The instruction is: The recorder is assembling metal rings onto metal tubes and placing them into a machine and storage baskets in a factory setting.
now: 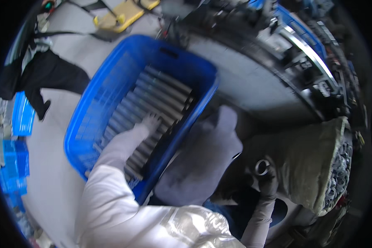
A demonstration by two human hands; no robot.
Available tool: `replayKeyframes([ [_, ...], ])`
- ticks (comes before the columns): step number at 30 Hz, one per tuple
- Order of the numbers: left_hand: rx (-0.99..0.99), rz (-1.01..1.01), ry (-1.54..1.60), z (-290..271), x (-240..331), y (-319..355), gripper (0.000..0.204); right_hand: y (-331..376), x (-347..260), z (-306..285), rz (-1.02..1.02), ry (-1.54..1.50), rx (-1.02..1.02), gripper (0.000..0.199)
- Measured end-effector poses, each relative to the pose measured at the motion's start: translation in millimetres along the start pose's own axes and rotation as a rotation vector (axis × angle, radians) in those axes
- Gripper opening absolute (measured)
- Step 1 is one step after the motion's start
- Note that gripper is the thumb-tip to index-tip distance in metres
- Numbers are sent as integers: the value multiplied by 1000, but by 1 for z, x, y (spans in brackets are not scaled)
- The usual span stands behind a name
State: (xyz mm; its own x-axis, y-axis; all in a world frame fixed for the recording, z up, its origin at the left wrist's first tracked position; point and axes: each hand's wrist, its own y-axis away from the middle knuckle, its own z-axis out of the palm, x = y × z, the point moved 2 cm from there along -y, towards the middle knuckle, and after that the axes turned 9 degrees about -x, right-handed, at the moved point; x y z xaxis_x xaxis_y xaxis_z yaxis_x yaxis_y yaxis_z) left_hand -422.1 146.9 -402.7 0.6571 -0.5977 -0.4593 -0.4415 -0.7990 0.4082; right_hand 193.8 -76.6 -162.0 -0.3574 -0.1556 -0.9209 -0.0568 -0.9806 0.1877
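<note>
My left hand [151, 123], in a light glove, reaches into a large blue plastic basket [73, 128]. Its slightly blurred fingers look spread over a layer of grey metal tubes [159, 97] lying side by side. On the right, my right hand [269, 182], in a darker grey glove, is closed around a ring-shaped metal piece [257, 167]. The piece's round open end faces up; how long it is cannot be seen. Just right of that hand lies a greenish woven sack [306, 165], its open mouth showing many small metal rings [337, 180].
A grey cloth-covered shape [200, 159] sits between the basket and my right hand. Behind it stands a workbench or machine [252, 78] with metal parts on top. At left, a person in dark trousers [49, 74] is beside the basket, near blue bins [16, 161]. A yellow object [122, 16] lies beyond.
</note>
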Motion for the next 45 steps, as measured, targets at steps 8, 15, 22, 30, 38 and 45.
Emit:
replayKeyframes([
  [8,-186,265,353,-102,62,-76,39,44,-24,-6,102,66,228,58],
  [15,-347,196,206,-95,80,-56,48,63,-34,-18,53,194,246,56],
  [22,13,234,863,-233,-4,-41,40,54,-48,-8,-101,243,212,62],
  [30,622,475,532,-539,39,63,70,38,-62,12,-286,-527,104,53],
  [38,575,693,394,-579,179,82,44,48,-75,40,-442,635,451,48],
  [45,456,656,346,-581,195,75,45,48,-74,47,-393,389,540,43],
])
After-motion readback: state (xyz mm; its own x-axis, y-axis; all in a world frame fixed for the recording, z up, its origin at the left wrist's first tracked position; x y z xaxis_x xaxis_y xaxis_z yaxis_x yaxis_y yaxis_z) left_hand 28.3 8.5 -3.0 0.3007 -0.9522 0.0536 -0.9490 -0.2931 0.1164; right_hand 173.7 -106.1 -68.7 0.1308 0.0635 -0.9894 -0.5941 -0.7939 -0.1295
